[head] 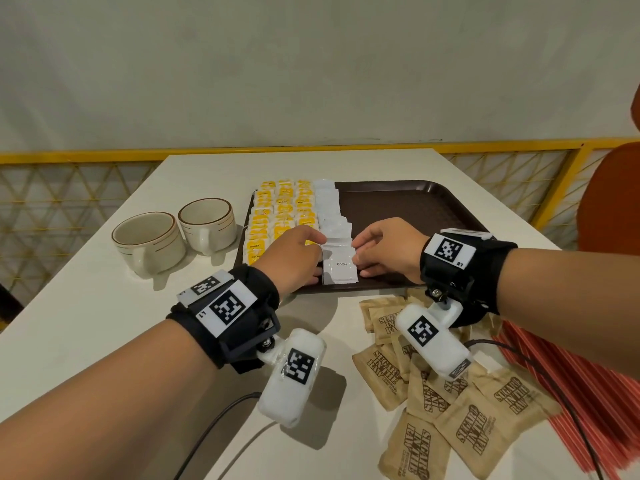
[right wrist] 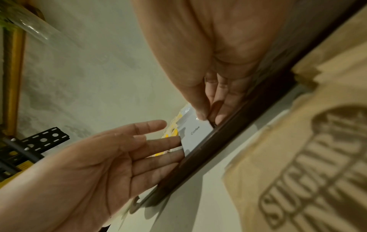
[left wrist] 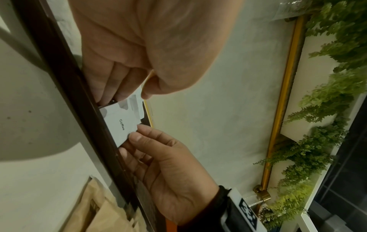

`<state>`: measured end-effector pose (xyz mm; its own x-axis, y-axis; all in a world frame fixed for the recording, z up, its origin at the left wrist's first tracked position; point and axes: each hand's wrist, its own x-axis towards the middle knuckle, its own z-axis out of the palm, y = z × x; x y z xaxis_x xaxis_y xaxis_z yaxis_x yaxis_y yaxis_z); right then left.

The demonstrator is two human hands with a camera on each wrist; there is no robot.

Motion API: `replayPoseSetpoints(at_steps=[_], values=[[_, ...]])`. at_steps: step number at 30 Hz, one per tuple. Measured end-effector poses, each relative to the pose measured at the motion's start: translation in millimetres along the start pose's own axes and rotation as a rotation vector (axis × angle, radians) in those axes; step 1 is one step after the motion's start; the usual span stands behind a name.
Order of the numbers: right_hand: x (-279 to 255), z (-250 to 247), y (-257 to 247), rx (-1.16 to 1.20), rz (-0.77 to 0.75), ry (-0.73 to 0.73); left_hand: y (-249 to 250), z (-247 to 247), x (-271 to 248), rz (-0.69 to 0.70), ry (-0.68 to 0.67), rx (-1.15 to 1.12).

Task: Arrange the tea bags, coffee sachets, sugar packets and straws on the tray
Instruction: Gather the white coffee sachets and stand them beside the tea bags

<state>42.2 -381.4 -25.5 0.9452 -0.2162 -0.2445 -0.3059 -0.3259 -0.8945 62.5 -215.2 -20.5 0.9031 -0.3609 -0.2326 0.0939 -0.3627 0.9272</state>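
White tabletop (head: 104, 323) is carrying a dark brown tray (head: 408, 202), with yellow tea bags (head: 280, 216) filling its left side and a column of white coffee sachets (head: 334, 216) lying beside them. Both hands are meeting at the nearest coffee sachet (head: 340, 266): the left hand (head: 294, 254) is touching its left edge with straight, spread fingers, while the right hand (head: 388, 251) is pinching its right edge. Brown sugar packets (head: 450, 403) and red straws (head: 571, 393) are lying on the table, off the tray.
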Motion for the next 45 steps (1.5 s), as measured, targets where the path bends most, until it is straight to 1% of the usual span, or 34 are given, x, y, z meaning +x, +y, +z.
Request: replayPoseSetpoints(at_steps=[4, 7, 10, 13, 18, 20, 21, 23, 25, 28, 31, 34, 39, 42, 45], values=[[4, -2, -2, 0.049, -0.017, 0.05, 2, -3, 3, 0.019, 0.028, -0.033], [9, 0, -2, 0.086, -0.034, 0.076, 2, -2, 6, -0.005, 0.024, -0.103], [12, 6, 0, 0.046, -0.044, 0.047, 2, 3, 8, -0.02, 0.0, -0.14], [14, 9, 0, -0.011, -0.058, 0.051, 0, 4, 9, -0.006, -0.003, -0.128], [16, 3, -1, 0.024, -0.065, 0.092, 12, -13, 15, 0.079, 0.103, -0.116], [16, 1, 0, 0.019, -0.065, 0.09, 19, -23, 22, 0.119, 0.133, -0.028], [16, 1, -1, 0.012, -0.06, 0.083, 21, -26, 27, 0.153, 0.142, 0.077], [17, 2, 0, -0.007, -0.048, 0.073, 26, -31, 39, 0.235, 0.139, 0.404], [18, 3, -1, -0.014, -0.049, 0.069, 33, -31, 48, 0.289, 0.101, 0.699], [18, 4, -3, 0.001, -0.058, 0.064, 41, -30, 61, 0.295, 0.052, 0.899], [18, 4, -3, 0.016, -0.066, 0.044, 43, -27, 76, 0.284, 0.021, 0.987], [19, 3, -1, 0.023, -0.075, 0.021, 47, -26, 88, 0.294, 0.058, 0.992], [21, 1, 1, -0.001, -0.091, 0.008, 60, -28, 108, 0.264, 0.007, 0.971], [23, -3, 2, -0.095, -0.155, 0.017, 68, -28, 120, 0.258, -0.019, 1.025], [21, -7, -1, -0.289, -0.264, -0.009, 72, -24, 133, 0.211, -0.037, 1.141]])
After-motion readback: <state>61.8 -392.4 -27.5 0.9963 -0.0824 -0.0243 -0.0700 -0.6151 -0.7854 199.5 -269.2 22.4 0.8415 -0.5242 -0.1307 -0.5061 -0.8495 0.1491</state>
